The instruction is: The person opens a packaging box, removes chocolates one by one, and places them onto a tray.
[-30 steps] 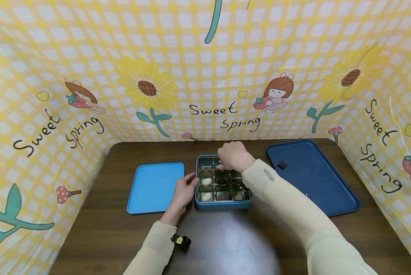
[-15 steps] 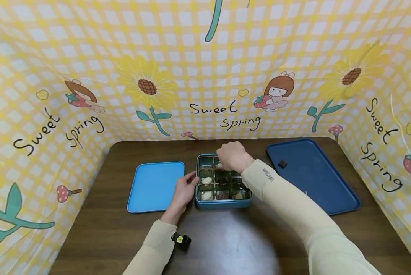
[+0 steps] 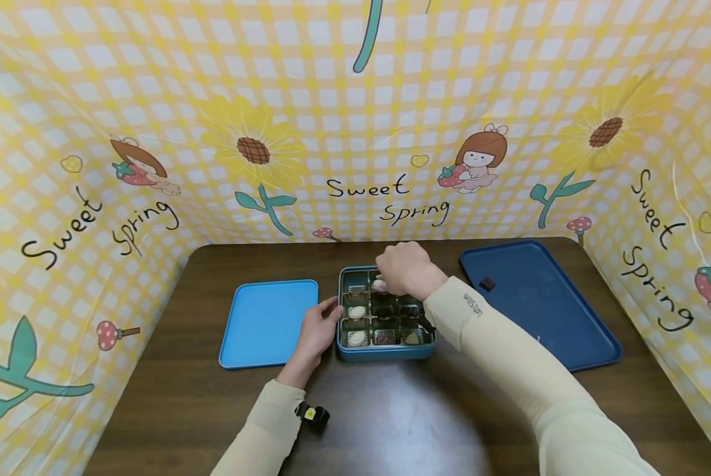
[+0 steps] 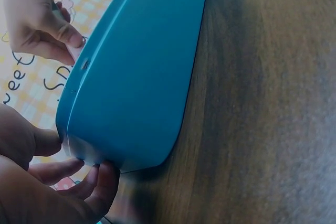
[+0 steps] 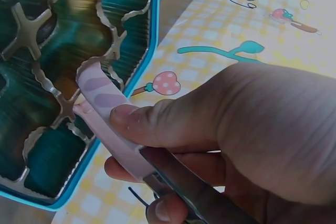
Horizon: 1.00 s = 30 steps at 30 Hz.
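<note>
My left hand [image 3: 317, 334] holds the left end of a teal box [image 3: 385, 354], its thumb at the rim and fingertips on the side wall in the left wrist view. Inside, a clear insert has several compartments; white round sweets [image 3: 358, 338], dark pieces [image 3: 385, 339] and a tan triangular one [image 3: 413, 338] lie in some. Over the back row, my right hand [image 3: 407, 268] grips small tongs with pink tips [image 5: 110, 114] and dark metal arms. The tips reach down at a compartment divider in the right wrist view; whether they pinch a sweet is hidden.
A light blue lid or tray [image 3: 268, 324] lies flat to the left of the box. On the right is a dark blue tray [image 3: 545, 304] bearing one dark brown cube [image 3: 487, 283]. Yellow checked cloth [image 3: 355, 119] surrounds the back and sides of the wooden table [image 3: 379, 416].
The right hand and forearm have shifted very slightly to the right, with the tongs still over the box's back row. The left hand and the box stay put.
</note>
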Tool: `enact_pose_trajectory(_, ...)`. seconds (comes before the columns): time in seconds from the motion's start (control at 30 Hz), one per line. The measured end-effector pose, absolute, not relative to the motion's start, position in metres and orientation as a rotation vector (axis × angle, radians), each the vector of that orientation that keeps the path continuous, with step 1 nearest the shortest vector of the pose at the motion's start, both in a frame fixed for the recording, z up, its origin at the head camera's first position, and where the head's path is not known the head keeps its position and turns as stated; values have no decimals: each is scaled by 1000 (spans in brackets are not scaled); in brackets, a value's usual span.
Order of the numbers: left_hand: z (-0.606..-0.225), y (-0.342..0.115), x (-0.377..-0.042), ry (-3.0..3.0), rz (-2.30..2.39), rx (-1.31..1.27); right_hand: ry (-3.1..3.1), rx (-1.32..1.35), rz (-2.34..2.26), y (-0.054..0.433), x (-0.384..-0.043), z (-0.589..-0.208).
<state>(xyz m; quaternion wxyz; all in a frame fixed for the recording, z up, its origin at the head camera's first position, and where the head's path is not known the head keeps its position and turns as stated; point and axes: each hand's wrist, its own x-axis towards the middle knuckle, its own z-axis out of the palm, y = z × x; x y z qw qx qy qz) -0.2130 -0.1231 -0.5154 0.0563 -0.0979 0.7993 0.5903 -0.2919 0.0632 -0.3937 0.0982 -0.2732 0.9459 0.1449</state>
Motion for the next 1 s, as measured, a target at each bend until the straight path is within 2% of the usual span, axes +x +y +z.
enact_pose_trajectory(1.0, -514, -123, -213, 2424, 1785, -310, 2899, -760, 366, 76, -273, -365)
